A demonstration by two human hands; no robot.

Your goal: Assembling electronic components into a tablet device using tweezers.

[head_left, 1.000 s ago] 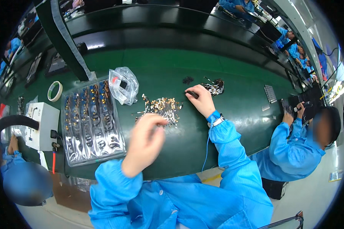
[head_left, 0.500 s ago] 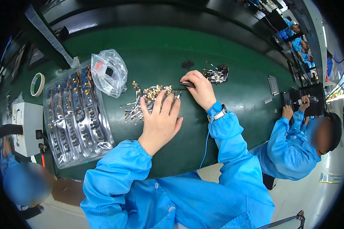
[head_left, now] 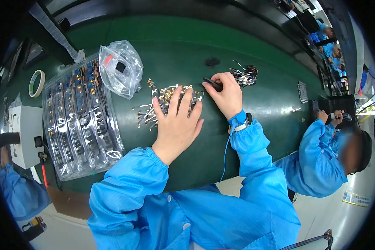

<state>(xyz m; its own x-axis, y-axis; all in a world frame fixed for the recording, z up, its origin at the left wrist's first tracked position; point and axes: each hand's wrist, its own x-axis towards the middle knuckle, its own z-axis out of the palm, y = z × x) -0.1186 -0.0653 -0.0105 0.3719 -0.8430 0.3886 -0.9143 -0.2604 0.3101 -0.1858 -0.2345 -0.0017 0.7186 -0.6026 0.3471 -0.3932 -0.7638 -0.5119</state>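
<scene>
Our right hand [head_left: 226, 95] pinches a small black tool [head_left: 213, 84] on the green table [head_left: 254, 116]; our left hand [head_left: 177, 125] lies open, fingers spread over a pile of small metal connectors [head_left: 164, 104], beside a clear tray [head_left: 81, 121]

table mat [head_left: 187, 50]: matt green, smooth rubbery look | small parts [head_left: 164, 104]: shiny metal, gold and silver tips | tray [head_left: 81, 121]: clear glossy moulded plastic | bag [head_left: 121, 68]: thin crinkled see-through plastic, glossy | sleeves [head_left: 125, 183]: smooth blue cloth, slight sheen | tape roll [head_left: 36, 82]: pale, matt | box [head_left: 23, 133]: off-white, matt
</scene>
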